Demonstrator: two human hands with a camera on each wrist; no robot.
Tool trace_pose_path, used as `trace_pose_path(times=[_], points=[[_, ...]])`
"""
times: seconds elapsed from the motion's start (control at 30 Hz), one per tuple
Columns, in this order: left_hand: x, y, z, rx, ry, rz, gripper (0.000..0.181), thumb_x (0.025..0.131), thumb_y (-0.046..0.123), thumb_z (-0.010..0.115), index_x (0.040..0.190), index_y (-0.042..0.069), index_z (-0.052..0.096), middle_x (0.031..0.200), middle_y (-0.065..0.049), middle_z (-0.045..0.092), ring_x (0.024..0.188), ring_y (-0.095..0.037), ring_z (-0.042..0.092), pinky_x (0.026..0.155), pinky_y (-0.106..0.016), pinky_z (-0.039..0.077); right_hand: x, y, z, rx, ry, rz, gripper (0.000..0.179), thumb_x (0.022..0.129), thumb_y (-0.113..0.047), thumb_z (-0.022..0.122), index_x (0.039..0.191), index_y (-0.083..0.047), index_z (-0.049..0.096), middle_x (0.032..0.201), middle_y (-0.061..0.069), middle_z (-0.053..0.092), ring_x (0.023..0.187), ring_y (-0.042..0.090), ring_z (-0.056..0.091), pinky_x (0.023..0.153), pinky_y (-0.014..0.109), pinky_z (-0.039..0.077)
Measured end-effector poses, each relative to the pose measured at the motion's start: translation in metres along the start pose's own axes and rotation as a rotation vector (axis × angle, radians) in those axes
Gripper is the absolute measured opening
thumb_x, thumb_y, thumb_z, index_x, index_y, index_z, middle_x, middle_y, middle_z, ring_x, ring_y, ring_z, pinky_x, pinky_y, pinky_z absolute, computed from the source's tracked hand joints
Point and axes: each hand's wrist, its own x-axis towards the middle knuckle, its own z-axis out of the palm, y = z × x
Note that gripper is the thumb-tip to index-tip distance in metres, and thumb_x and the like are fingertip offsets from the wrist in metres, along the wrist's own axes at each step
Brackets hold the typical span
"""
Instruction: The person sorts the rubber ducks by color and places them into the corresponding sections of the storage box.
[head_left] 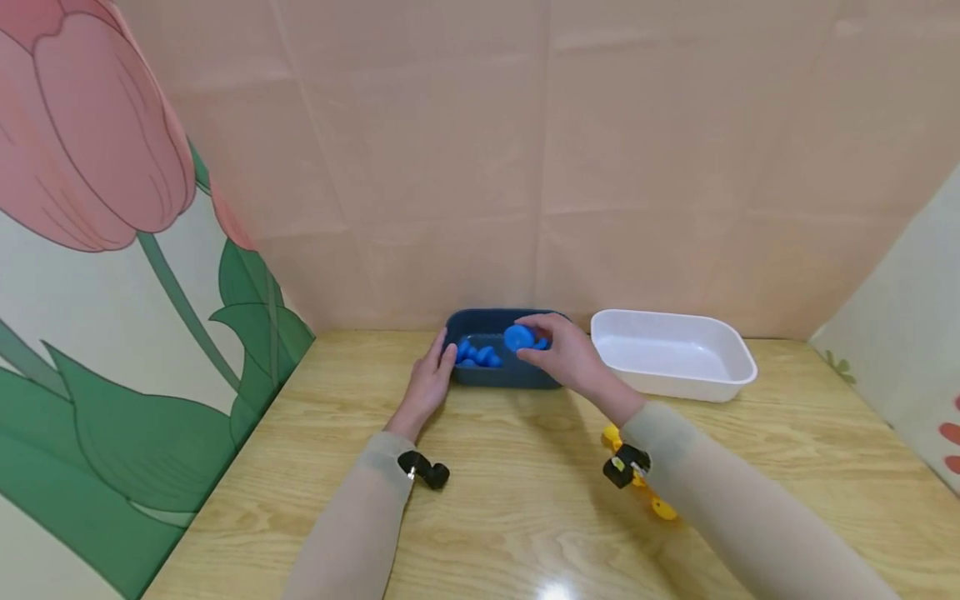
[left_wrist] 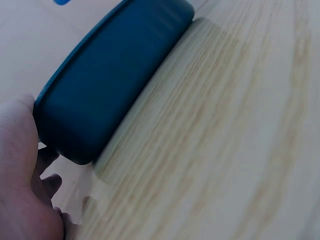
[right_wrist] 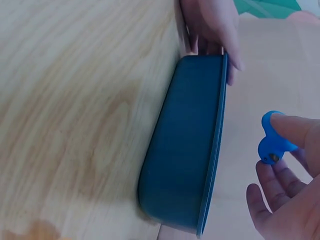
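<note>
In the head view my left hand holds the left end of a dark blue plastic bin, thumb at the rim. Several blue rounded pieces lie in the bin's left part. Above its right part my right hand pinches a small blue toy piece between thumb and fingers. In the right wrist view this piece has rounded lobes and small dark spots, and sits beyond the bin's rim. The left wrist view shows the left thumb against the bin's corner.
To the right of the dark bin stands a white bin. Yellow pieces lie on the wooden table, partly hidden beneath the right forearm. A beige backdrop rises right behind both bins, with a flower-printed panel at left.
</note>
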Motion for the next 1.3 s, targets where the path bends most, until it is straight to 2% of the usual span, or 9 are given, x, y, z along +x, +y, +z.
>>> trace_pose_path(times=[0.2,0.57,0.7,0.8,0.93,1.03,1.3], points=[[0.0,0.001,-0.001,0.004,0.008,0.009,0.069,0.12,0.054,0.036,0.177,0.017,0.027,0.178,-0.013,0.034,0.163,-0.038,0.031,0.132,-0.057,0.024,0.009,0.004,-0.002,-0.013,0.002,0.029,0.047,0.102,-0.015,0.083,0.147,-0.008,0.069,0.14,0.016,0.07,0.121,0.037,0.067,0.103,0.052,0.06],[0.0,0.002,-0.001,0.005,0.014,0.018,0.066,0.121,0.05,0.037,0.177,0.016,0.029,0.177,-0.014,0.036,0.163,-0.04,0.031,0.132,-0.059,0.023,0.018,0.007,-0.003,-0.025,0.015,0.048,0.049,0.102,-0.017,0.084,0.147,-0.007,0.068,0.139,0.017,0.072,0.124,0.038,0.067,0.104,0.054,0.058],[0.003,-0.003,-0.001,-0.017,0.011,0.03,0.07,0.12,0.054,0.038,0.176,0.014,0.029,0.176,-0.016,0.036,0.162,-0.043,0.032,0.131,-0.063,0.022,0.021,0.01,-0.003,-0.038,0.025,0.05,0.05,0.102,-0.019,0.084,0.148,-0.005,0.068,0.138,0.017,0.072,0.124,0.038,0.067,0.102,0.054,0.058],[0.01,-0.016,0.001,-0.012,0.011,0.05,0.073,0.118,0.058,0.037,0.176,0.013,0.03,0.176,-0.019,0.037,0.161,-0.045,0.034,0.13,-0.063,0.024,0.024,0.013,-0.003,-0.045,0.034,0.054,0.052,0.102,-0.018,0.084,0.149,-0.004,0.067,0.139,0.018,0.072,0.124,0.039,0.068,0.102,0.054,0.058],[0.01,-0.019,0.001,-0.015,0.012,0.058,0.074,0.118,0.061,0.036,0.177,0.016,0.03,0.175,-0.019,0.038,0.16,-0.047,0.034,0.13,-0.064,0.026,0.026,0.017,-0.004,-0.053,0.035,0.067,0.053,0.102,-0.019,0.084,0.149,-0.004,0.066,0.139,0.018,0.071,0.125,0.039,0.068,0.102,0.054,0.058],[0.004,-0.009,-0.002,-0.028,0.011,0.037,0.075,0.117,0.063,0.036,0.177,0.019,0.03,0.176,-0.018,0.037,0.16,-0.049,0.031,0.129,-0.069,0.022,0.027,0.019,-0.004,-0.063,0.034,0.069,0.053,0.102,-0.02,0.084,0.149,-0.004,0.065,0.141,0.018,0.071,0.126,0.039,0.067,0.104,0.055,0.057],[-0.002,0.001,-0.004,0.011,0.006,-0.005,0.07,0.119,0.057,0.034,0.178,0.019,0.027,0.179,-0.011,0.032,0.164,-0.046,0.023,0.132,-0.066,0.015,0.027,0.019,-0.003,-0.053,0.03,0.068,0.052,0.102,-0.018,0.083,0.149,-0.004,0.065,0.143,0.019,0.07,0.129,0.04,0.066,0.106,0.056,0.056]])
